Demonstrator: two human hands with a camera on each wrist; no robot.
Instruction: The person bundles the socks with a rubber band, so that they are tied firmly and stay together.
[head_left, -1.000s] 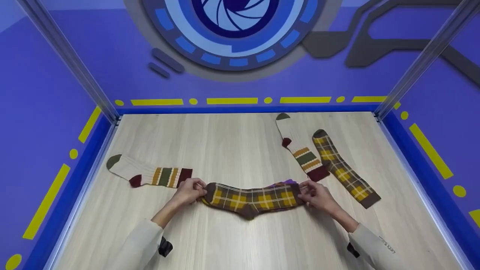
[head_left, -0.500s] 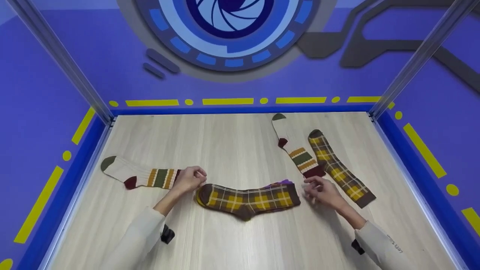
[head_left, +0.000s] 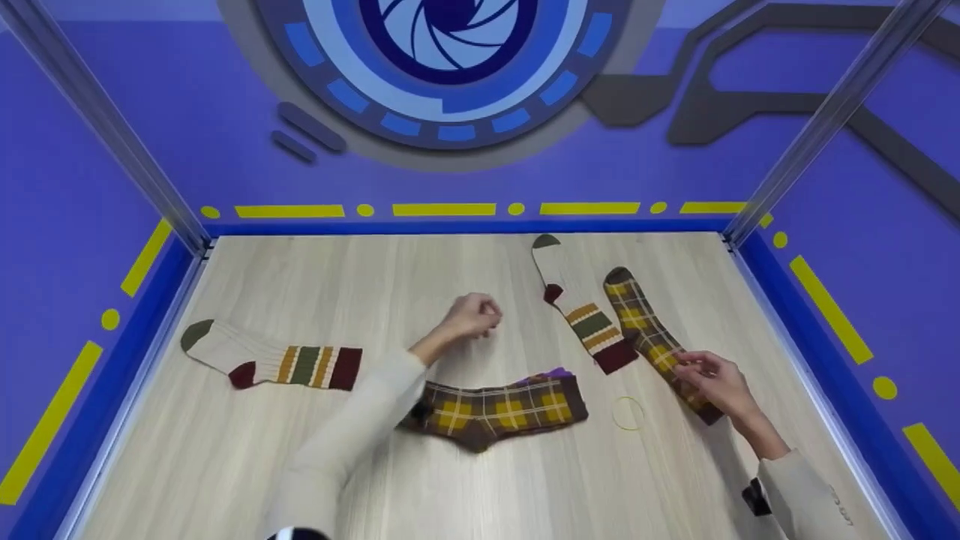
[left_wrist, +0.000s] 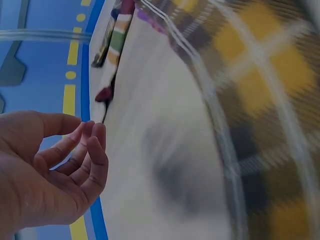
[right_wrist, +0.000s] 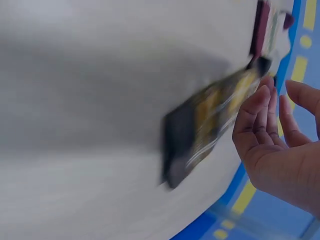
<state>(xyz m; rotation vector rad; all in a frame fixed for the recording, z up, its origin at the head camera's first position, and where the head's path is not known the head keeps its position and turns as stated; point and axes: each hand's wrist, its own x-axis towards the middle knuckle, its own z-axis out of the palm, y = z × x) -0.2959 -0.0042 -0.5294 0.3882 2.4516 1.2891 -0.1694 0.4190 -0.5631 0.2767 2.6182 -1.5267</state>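
A brown-and-yellow plaid sock [head_left: 517, 409] lies at the front middle on other socks, with a purple edge [head_left: 556, 373] showing behind it. Beyond it, in the air, is my left hand [head_left: 472, 315], fingers loosely curled and holding nothing; its forearm covers the sock's toe. Over the lower part of a second plaid sock [head_left: 643, 322] hovers my right hand [head_left: 718, 381], fingers slightly bent; the right wrist view shows nothing between fingers and thumb. A thin yellow-green ring [head_left: 628, 430], like a rubber band, lies between the plaid socks.
A cream sock with stripes and a maroon cuff [head_left: 346, 369] lies at the left. Its look-alike [head_left: 591, 322] lies at the back right, its cuff against the second plaid sock. Blue panels [head_left: 465, 180] wall the wooden table [head_left: 375, 277] at the back and sides.
Both hands have left the ends of the middle plaid sock. My left hand moved right and away from me; my right hand moved right, over the other plaid sock. The thin ring has come into view.
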